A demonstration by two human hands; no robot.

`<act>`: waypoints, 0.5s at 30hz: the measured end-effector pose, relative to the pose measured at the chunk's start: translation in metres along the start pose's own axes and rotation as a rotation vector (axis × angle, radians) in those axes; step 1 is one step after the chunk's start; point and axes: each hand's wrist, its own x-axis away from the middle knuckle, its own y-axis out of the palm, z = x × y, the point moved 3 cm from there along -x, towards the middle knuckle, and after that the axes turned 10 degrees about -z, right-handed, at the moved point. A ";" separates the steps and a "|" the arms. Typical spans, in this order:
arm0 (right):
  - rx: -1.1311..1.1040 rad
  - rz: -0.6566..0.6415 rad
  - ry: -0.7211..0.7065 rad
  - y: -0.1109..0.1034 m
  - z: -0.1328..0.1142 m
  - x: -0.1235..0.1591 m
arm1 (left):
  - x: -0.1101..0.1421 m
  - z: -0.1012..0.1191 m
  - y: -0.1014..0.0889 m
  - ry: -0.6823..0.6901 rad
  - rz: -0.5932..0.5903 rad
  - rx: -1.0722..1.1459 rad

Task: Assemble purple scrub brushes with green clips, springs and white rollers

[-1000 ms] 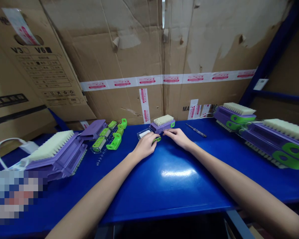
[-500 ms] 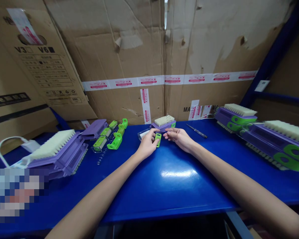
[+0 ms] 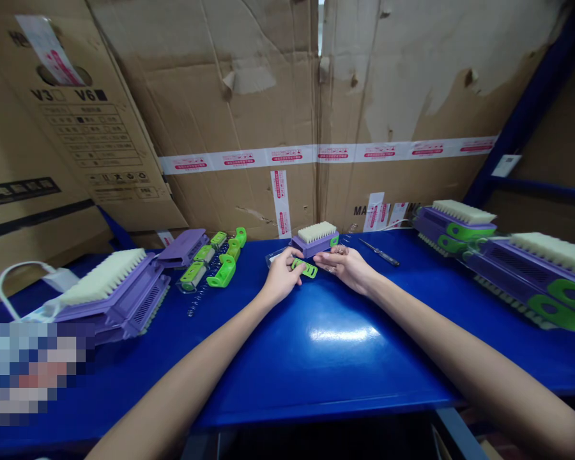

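My left hand [image 3: 281,276] pinches a small bright-green plate [image 3: 308,269] with slots in it, just above the blue table. To its right, my right hand [image 3: 349,267] is turned partly palm up, its fingers curled around a thin metal coil spring [image 3: 351,232] that sticks up past them. The two hands are a little apart. Behind them lies a purple pet brush [image 3: 316,239] with cream bristles and a green end. A clear plastic piece [image 3: 271,258] is partly hidden by my left hand.
Green brackets [image 3: 222,271], green-topped clear pieces [image 3: 191,276] and a row of springs [image 3: 196,301] lie to the left. Purple brush units [image 3: 115,300] stand at the left, more [image 3: 517,262] at the right. A screwdriver [image 3: 379,251] lies behind my right hand. Cardboard [image 3: 239,115] backs the table.
The green plate has turned from upright to lying slantwise, pointing right. My right hand has rolled palm up, and the spring has shifted from above the brush to the right.
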 end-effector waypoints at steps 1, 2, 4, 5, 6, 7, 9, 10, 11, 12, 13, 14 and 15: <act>-0.003 0.004 0.000 0.001 0.000 0.000 | 0.001 0.001 0.001 -0.006 -0.013 -0.014; -0.004 0.001 0.000 0.002 -0.001 0.000 | 0.001 0.002 0.003 -0.021 -0.028 -0.026; -0.004 -0.013 0.003 0.005 -0.001 0.000 | 0.002 0.002 0.006 -0.064 -0.056 -0.048; -0.002 -0.019 0.005 0.006 0.000 0.000 | 0.002 0.002 0.007 -0.085 -0.068 -0.055; 0.005 -0.022 0.007 0.008 0.001 0.000 | 0.002 0.002 0.009 -0.097 -0.079 -0.061; 0.021 -0.021 0.008 0.009 0.003 0.000 | 0.002 0.001 0.010 -0.099 -0.091 -0.064; 0.099 -0.012 -0.003 0.012 0.005 0.000 | 0.003 0.001 0.013 -0.083 -0.121 -0.064; 0.158 -0.011 -0.017 0.013 0.007 0.000 | 0.003 0.002 0.013 -0.071 -0.136 -0.060; 0.223 -0.018 -0.032 0.014 0.008 0.000 | 0.003 0.002 0.014 -0.061 -0.149 -0.050; 0.289 -0.029 -0.051 0.015 0.008 0.000 | 0.003 0.002 0.013 -0.056 -0.157 -0.033; 0.350 -0.040 -0.074 0.016 0.008 0.000 | 0.002 0.002 0.013 -0.060 -0.159 -0.009; 0.404 -0.047 -0.099 0.016 0.008 0.000 | 0.002 0.002 0.011 -0.069 -0.153 0.019; 0.450 -0.051 -0.123 0.016 0.007 0.000 | 0.001 0.001 0.010 -0.079 -0.138 0.046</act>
